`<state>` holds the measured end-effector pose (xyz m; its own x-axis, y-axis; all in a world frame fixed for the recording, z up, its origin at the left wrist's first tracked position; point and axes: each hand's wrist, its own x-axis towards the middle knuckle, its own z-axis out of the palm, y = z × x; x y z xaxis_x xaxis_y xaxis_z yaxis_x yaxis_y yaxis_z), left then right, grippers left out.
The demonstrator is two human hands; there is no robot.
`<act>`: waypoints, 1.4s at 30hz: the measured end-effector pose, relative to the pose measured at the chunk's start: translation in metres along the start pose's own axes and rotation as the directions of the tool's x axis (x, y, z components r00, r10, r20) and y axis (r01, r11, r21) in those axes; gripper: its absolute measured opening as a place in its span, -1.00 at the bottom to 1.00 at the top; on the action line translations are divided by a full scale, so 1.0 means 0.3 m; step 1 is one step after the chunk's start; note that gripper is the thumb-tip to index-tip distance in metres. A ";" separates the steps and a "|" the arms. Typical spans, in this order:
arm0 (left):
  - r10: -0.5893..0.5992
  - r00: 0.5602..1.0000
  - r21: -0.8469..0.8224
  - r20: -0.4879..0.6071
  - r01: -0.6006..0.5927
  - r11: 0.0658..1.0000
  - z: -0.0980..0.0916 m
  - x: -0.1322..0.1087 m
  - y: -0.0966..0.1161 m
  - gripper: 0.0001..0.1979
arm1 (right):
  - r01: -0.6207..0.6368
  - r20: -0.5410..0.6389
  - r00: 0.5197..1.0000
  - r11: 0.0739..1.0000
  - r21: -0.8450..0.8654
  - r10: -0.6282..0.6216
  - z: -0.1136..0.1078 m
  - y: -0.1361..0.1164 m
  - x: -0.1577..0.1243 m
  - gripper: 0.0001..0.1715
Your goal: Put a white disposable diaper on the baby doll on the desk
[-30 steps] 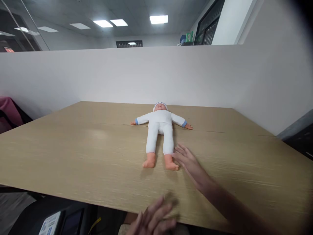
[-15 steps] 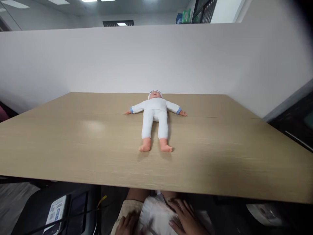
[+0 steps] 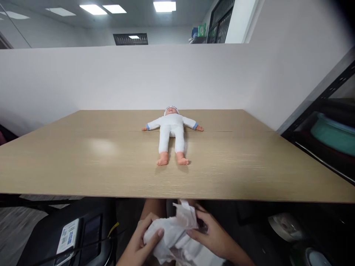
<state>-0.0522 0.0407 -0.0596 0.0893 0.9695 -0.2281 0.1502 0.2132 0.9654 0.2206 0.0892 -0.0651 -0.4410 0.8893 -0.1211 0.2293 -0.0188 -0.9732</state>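
Low in the view, below the table edge, a soft white cloth bundle (image 3: 172,236) is held over the lap, with thin, see-through, plastic-like material about it. My left hand (image 3: 146,236) grips its left side, thumb on top. On the right, my right hand (image 3: 203,229) pinches a crumpled whitish flap (image 3: 186,215) that stands up from the bundle. A baby doll (image 3: 172,132) in a white suit with blue cuffs and a white cap lies on its back on the table, arms spread and bare feet towards me, apart from both hands.
The wooden table (image 3: 83,166) spans the view, with a white partition (image 3: 155,77) behind it. On a black chair (image 3: 41,229) at lower left lies a white labelled box (image 3: 68,236), beside a dark cable. A black shelf with a green container (image 3: 332,133) stands at right.
Both hands have come up from the lap with the white cloth bundle, and a flap of it now stands up. The view has tilted up and shifted right; the doll lies as before.
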 end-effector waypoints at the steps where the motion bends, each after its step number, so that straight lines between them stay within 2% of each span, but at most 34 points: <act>1: 0.041 0.999 0.022 0.019 -0.041 0.999 -0.017 0.007 0.055 -0.54 | 0.043 -0.015 0.999 0.998 0.054 -0.042 -0.010 -0.037 0.001 -0.42; 4: 0.182 0.980 0.133 0.077 -0.191 0.973 -0.063 0.056 0.222 -0.61 | 0.111 -0.077 0.992 0.982 0.153 -0.100 -0.030 -0.132 0.019 -0.59; 7: 0.334 0.939 0.280 0.081 -0.343 0.897 -0.101 0.139 0.357 -0.65 | 0.158 -0.206 0.970 0.979 0.128 -0.129 -0.050 -0.199 0.067 -0.65; 9: 0.407 0.910 0.438 0.077 -0.398 0.807 -0.121 0.210 0.418 -0.64 | 0.188 -0.253 0.957 0.968 0.166 -0.143 -0.079 -0.232 0.118 -0.64; 12: 0.446 0.890 0.632 0.091 -0.398 0.665 -0.146 0.326 0.469 -0.58 | 0.192 -0.289 0.949 0.959 0.209 -0.127 -0.155 -0.258 0.212 -0.59; 14: 0.422 0.897 0.671 0.130 -0.393 0.629 -0.165 0.397 0.485 -0.55 | 0.180 -0.360 0.924 0.977 0.117 -0.127 -0.217 -0.256 0.272 -0.55; 17: 0.370 0.905 0.642 0.208 -0.412 0.647 -0.202 0.466 0.493 -0.55 | 0.136 -0.450 0.881 0.989 -0.054 -0.146 -0.295 -0.226 0.336 -0.53; 21: 0.258 0.913 0.520 0.316 -0.394 0.757 -0.255 0.495 0.469 -0.54 | 0.047 -0.438 0.890 0.981 -0.189 -0.127 -0.346 -0.167 0.364 -0.58; 24: 0.215 0.918 0.441 0.332 -0.353 0.825 -0.271 0.506 0.432 -0.52 | 0.039 -0.440 0.883 0.958 -0.284 -0.166 -0.339 -0.147 0.361 -0.66; 26: 0.237 0.919 0.426 0.315 -0.360 0.830 -0.269 0.517 0.407 -0.52 | 0.078 -0.504 0.815 0.916 -0.395 -0.287 -0.300 -0.159 0.349 -0.66; 28: 0.261 0.917 0.426 0.301 -0.374 0.824 -0.263 0.530 0.387 -0.53 | 0.119 -0.545 0.712 0.841 -0.528 -0.443 -0.231 -0.190 0.323 -0.56; 29: 0.270 0.915 0.432 0.300 -0.383 0.816 -0.261 0.536 0.380 -0.53 | 0.148 -0.518 0.693 0.802 -0.578 -0.501 -0.188 -0.210 0.307 -0.53; 30: 0.279 0.911 0.448 0.303 -0.394 0.802 -0.259 0.539 0.376 -0.53 | 0.205 -0.445 0.717 0.772 -0.602 -0.537 -0.143 -0.230 0.289 -0.48; 32: 0.296 0.902 0.512 0.315 -0.424 0.747 -0.262 0.542 0.374 -0.55 | 0.323 -0.199 0.819 0.719 -0.615 -0.538 -0.058 -0.263 0.260 -0.32; 33: 0.303 0.897 0.554 0.321 -0.438 0.709 -0.265 0.541 0.376 -0.56 | 0.347 -0.085 0.865 0.710 -0.612 -0.495 -0.024 -0.273 0.251 -0.25; 35: 0.322 0.887 0.636 0.331 -0.461 0.618 -0.276 0.535 0.385 -0.59 | 0.344 0.058 0.919 0.720 -0.603 -0.390 0.019 -0.274 0.248 -0.17; 37: 0.379 0.864 0.701 0.332 -0.495 0.513 -0.290 0.534 0.400 -0.64 | 0.309 0.089 0.942 0.733 -0.606 -0.323 0.033 -0.258 0.261 -0.18; 39: 0.473 0.813 0.740 0.340 -0.542 0.399 -0.305 0.546 0.420 -0.73 | 0.291 0.082 0.948 0.730 -0.618 -0.309 0.032 -0.237 0.279 -0.21; 41: 0.525 0.749 0.745 0.404 -0.603 0.287 -0.319 0.582 0.442 -0.76 | 0.290 0.078 0.946 0.712 -0.639 -0.316 0.032 -0.222 0.291 -0.20; 42: 0.515 0.722 0.733 0.461 -0.638 0.237 -0.323 0.609 0.453 -0.70 | 0.291 0.080 0.944 0.698 -0.654 -0.319 0.033 -0.218 0.294 -0.19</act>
<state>-0.1109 0.2584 0.0422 0.5963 0.7545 0.2742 0.7004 -0.6558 0.2817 0.1581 0.1643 -0.0141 -0.5591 0.8093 0.1802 0.5993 0.5447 -0.5866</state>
